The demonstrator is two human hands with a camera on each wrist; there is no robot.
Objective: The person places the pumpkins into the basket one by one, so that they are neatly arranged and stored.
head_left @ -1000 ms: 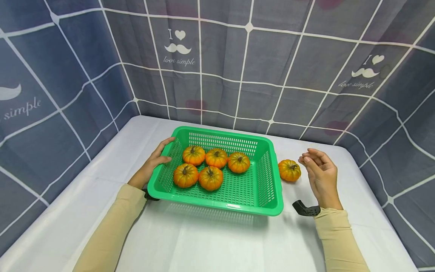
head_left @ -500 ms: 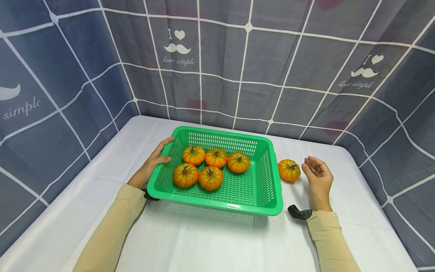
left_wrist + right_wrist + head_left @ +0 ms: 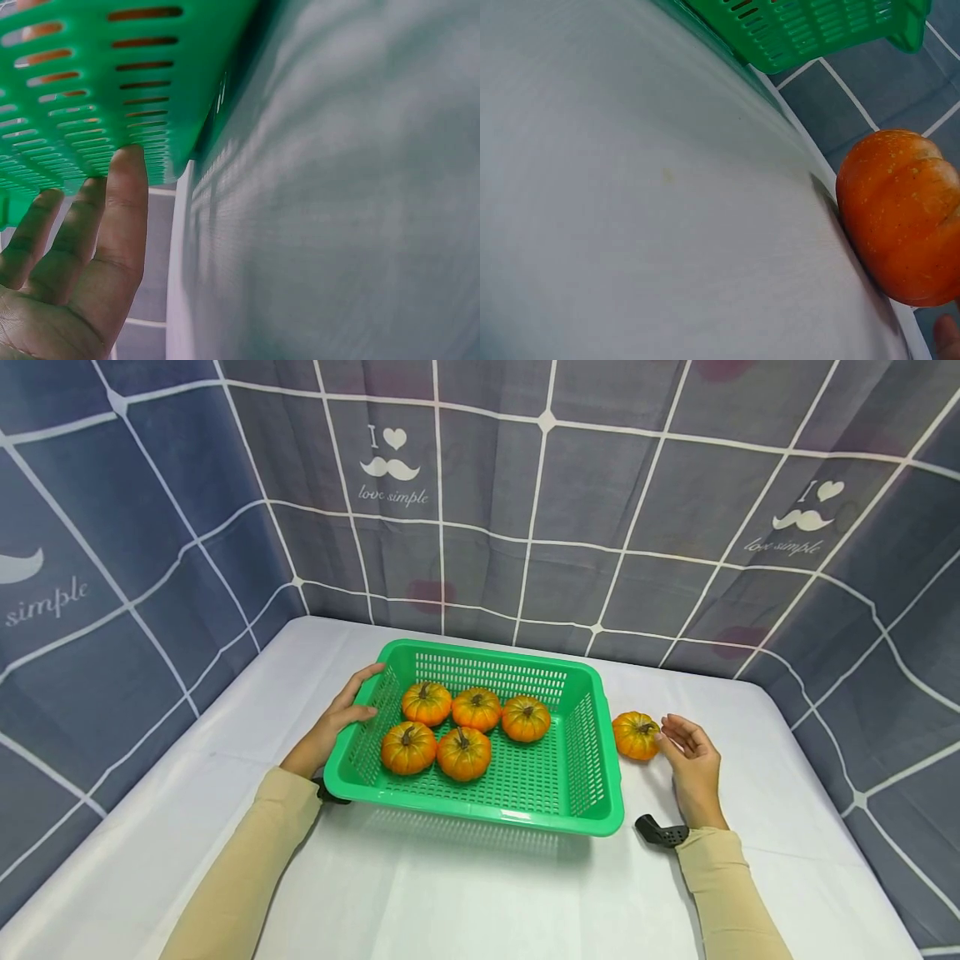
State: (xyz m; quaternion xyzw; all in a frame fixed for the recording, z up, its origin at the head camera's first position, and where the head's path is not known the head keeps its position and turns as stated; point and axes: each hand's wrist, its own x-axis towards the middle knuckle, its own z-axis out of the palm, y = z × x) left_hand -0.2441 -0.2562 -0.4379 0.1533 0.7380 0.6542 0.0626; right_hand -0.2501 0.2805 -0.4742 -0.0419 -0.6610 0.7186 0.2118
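My left hand (image 3: 330, 727) holds the left rim of a green plastic basket (image 3: 468, 810), thumb over the edge. In the left wrist view, fingers (image 3: 124, 217) of that hand lie against its slotted outer wall. Several small orange pumpkins (image 3: 465, 753) sit inside, towards the left and back. Another small pumpkin (image 3: 635, 735) lies on the table just right of the basket. My right hand (image 3: 697, 768) is beside it, fingers loosely bent and thumb tip right at its side. In the right wrist view this pumpkin (image 3: 900, 217) shows large, with one fingertip (image 3: 946, 337) near it.
A white cloth covers the table (image 3: 450, 902). Grey checked curtains (image 3: 487, 568) stand around its back and sides. Each wrist wears a black mount, the right one (image 3: 662, 832) near the basket's front right corner.
My right hand has moved left and down to the side of the loose pumpkin. The left hand, the basket and the pumpkins have stayed in place.
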